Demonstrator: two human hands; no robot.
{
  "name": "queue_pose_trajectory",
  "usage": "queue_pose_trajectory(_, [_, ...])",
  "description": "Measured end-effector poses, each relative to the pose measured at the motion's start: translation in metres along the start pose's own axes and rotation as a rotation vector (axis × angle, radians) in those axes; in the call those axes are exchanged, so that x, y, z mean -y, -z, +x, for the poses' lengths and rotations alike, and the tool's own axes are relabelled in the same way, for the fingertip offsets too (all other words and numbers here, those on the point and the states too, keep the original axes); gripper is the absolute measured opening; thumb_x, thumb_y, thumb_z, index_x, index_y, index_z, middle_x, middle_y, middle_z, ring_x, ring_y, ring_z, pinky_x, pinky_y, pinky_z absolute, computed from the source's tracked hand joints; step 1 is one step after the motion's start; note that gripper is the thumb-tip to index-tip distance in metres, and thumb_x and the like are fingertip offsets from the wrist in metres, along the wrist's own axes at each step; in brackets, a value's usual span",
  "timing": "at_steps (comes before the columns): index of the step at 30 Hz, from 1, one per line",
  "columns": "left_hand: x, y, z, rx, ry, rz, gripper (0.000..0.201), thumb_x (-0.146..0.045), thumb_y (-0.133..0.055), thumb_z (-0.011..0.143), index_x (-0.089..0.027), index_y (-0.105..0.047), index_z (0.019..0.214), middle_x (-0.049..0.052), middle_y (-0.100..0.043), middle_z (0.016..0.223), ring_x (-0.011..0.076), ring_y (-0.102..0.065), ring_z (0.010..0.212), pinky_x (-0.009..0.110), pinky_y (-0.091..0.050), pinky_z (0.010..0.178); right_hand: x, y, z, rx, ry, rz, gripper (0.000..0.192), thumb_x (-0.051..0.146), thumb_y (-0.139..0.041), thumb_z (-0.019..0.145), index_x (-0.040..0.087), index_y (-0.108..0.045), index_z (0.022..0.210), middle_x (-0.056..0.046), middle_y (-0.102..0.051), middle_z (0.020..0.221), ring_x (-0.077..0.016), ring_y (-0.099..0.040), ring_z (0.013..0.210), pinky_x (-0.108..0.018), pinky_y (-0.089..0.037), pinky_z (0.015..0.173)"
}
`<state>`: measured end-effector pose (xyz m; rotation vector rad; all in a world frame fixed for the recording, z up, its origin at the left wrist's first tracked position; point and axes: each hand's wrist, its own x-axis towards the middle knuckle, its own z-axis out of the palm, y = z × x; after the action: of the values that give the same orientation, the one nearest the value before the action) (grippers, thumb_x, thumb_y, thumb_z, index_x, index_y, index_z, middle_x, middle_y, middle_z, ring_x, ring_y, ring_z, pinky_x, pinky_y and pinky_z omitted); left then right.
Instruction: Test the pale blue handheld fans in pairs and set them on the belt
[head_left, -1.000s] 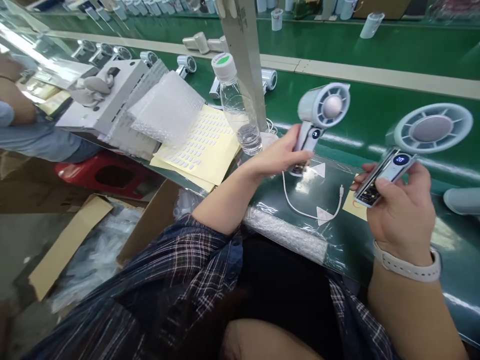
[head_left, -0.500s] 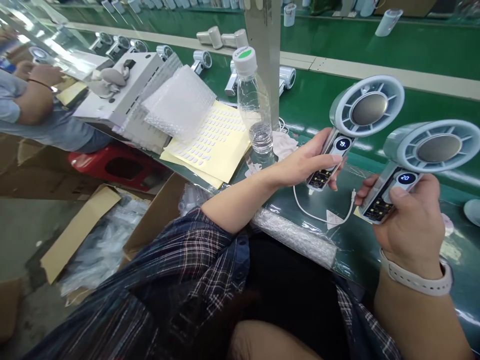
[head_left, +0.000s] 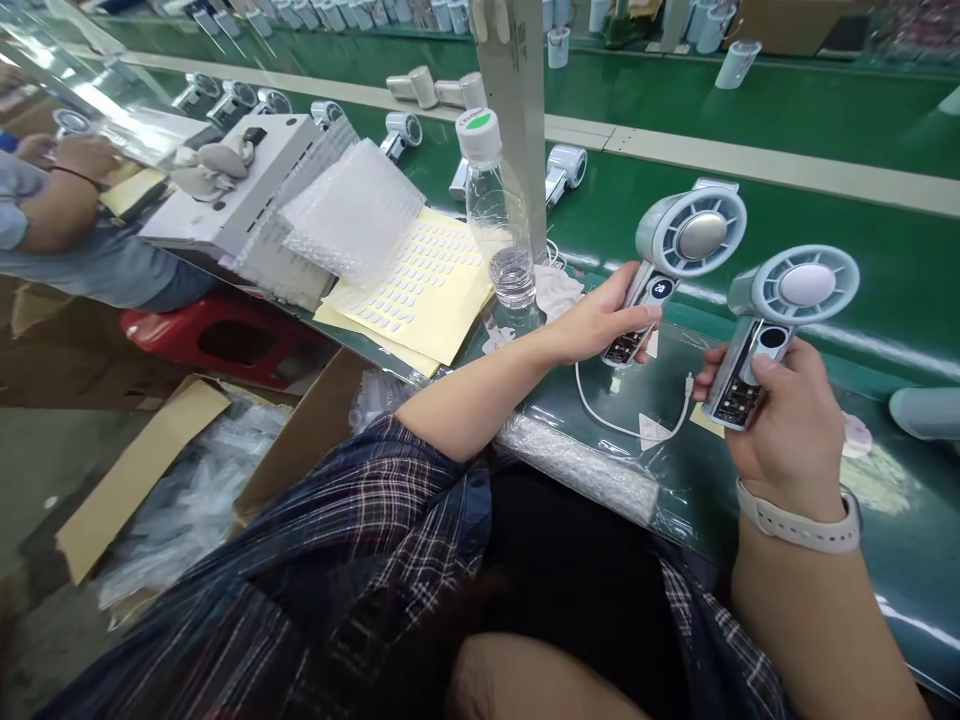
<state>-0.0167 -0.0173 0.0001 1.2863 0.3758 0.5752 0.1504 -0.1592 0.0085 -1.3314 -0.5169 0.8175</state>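
My left hand (head_left: 600, 325) grips the handle of a grey handheld fan (head_left: 686, 240) whose round head points up and whose small screen glows with a number. My right hand (head_left: 780, 425), a white watch band on its wrist, holds a second grey handheld fan (head_left: 799, 290) by the handle, thumb near its dark screen. Both fans are raised side by side above the green belt (head_left: 787, 120). A white charging cable (head_left: 622, 425) lies looped on the clear plastic sheet below them.
A clear water bottle (head_left: 495, 215) stands beside a metal post. Yellow sticker sheets (head_left: 416, 290), bubble wrap (head_left: 349, 215) and a white box (head_left: 225, 185) lie to the left. More fans (head_left: 559, 165) rest on the belt. A co-worker's arm (head_left: 52, 200) is at far left. Cardboard boxes sit on the floor.
My left hand lifted its fan from the belt and turned it face up beside the right one. The right fan's screen, lit with a number before, now looks dark.
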Motion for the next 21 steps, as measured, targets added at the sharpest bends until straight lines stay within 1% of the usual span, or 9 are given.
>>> queue_pose_trajectory(2, [-0.001,-0.001,0.0,-0.015,-0.018,-0.018,0.076,-0.074,-0.085,0.079,-0.027,-0.044,0.122,0.001,-0.058,0.098,0.0204,-0.064,0.077,0.048,-0.062,0.079,0.001,-0.001,-0.001,-0.006,0.032,0.018,0.035,0.029,-0.07,0.074,0.025,-0.058,0.107,-0.001,-0.075,0.081,-0.0217,-0.068,0.06,-0.038,-0.056,0.053])
queue_pose_trajectory(4, [-0.004,-0.003,0.0,-0.016,-0.031,-0.029,0.077,-0.075,-0.085,0.078,-0.026,-0.045,0.123,0.002,-0.059,0.099,0.022,-0.065,0.082,0.05,-0.064,0.082,0.001,-0.002,-0.001,0.003,0.062,0.041,0.038,0.03,-0.07,0.073,0.026,-0.057,0.108,-0.001,-0.075,0.081,-0.0222,-0.068,0.059,-0.039,-0.056,0.053])
queue_pose_trajectory(8, [-0.006,-0.003,0.0,-0.038,-0.016,0.01,0.081,-0.076,-0.084,0.078,-0.026,-0.047,0.129,0.005,-0.06,0.102,0.0309,-0.07,0.101,0.056,-0.064,0.092,0.003,-0.003,0.0,-0.01,0.06,0.035,0.036,0.03,-0.068,0.073,0.026,-0.056,0.107,-0.001,-0.075,0.079,-0.0214,-0.066,0.059,-0.036,-0.053,0.051])
queue_pose_trajectory(10, [-0.005,-0.002,0.0,-0.045,-0.003,0.0,0.082,-0.075,-0.084,0.078,-0.025,-0.047,0.132,0.005,-0.061,0.103,0.0329,-0.072,0.104,0.059,-0.063,0.096,0.004,-0.004,0.0,-0.027,0.04,0.043,0.034,0.028,-0.066,0.072,0.026,-0.056,0.105,-0.001,-0.074,0.077,-0.0213,-0.065,0.059,-0.035,-0.052,0.051])
queue_pose_trajectory(13, [-0.005,0.0,-0.001,0.029,-0.01,-0.038,0.083,-0.068,-0.088,0.076,-0.025,-0.045,0.131,0.006,-0.063,0.11,0.0288,-0.073,0.1,0.059,-0.064,0.099,0.007,-0.005,0.0,-0.046,0.028,0.07,0.033,0.028,-0.065,0.069,0.025,-0.056,0.101,-0.002,-0.073,0.075,-0.0213,-0.064,0.058,-0.034,-0.05,0.05])
queue_pose_trajectory(15, [-0.005,0.001,-0.002,0.096,-0.041,-0.027,0.082,-0.062,-0.093,0.074,-0.025,-0.043,0.128,0.004,-0.063,0.109,0.0252,-0.072,0.097,0.055,-0.065,0.099,0.009,-0.006,-0.001,-0.038,0.028,0.091,0.033,0.031,-0.067,0.068,0.024,-0.057,0.099,-0.003,-0.072,0.073,-0.0209,-0.063,0.056,-0.033,-0.047,0.049])
queue_pose_trajectory(17, [-0.004,0.002,-0.002,0.144,-0.077,-0.022,0.079,-0.055,-0.095,0.077,-0.025,-0.042,0.127,0.002,-0.062,0.106,0.0227,-0.071,0.097,0.051,-0.066,0.099,0.009,-0.005,-0.002,-0.021,0.029,0.105,0.036,0.035,-0.07,0.067,0.023,-0.058,0.099,-0.003,-0.071,0.072,-0.0205,-0.062,0.056,-0.032,-0.045,0.047])
queue_pose_trajectory(19, [-0.001,0.003,0.0,0.171,-0.102,-0.04,0.075,-0.052,-0.093,0.08,-0.026,-0.041,0.127,0.0,-0.062,0.106,0.0209,-0.072,0.096,0.049,-0.067,0.1,0.009,-0.003,-0.002,0.001,0.039,0.104,0.039,0.039,-0.074,0.068,0.024,-0.059,0.101,-0.004,-0.071,0.073,-0.0207,-0.061,0.055,-0.032,-0.045,0.047])
queue_pose_trajectory(21, [0.001,0.006,0.002,0.164,-0.114,-0.028,0.071,-0.05,-0.091,0.083,-0.025,-0.04,0.126,0.0,-0.063,0.107,0.0198,-0.074,0.093,0.048,-0.066,0.099,0.008,-0.002,-0.002,0.01,0.067,0.091,0.043,0.042,-0.078,0.071,0.025,-0.058,0.104,-0.003,-0.072,0.073,-0.0213,-0.062,0.056,-0.032,-0.046,0.048])
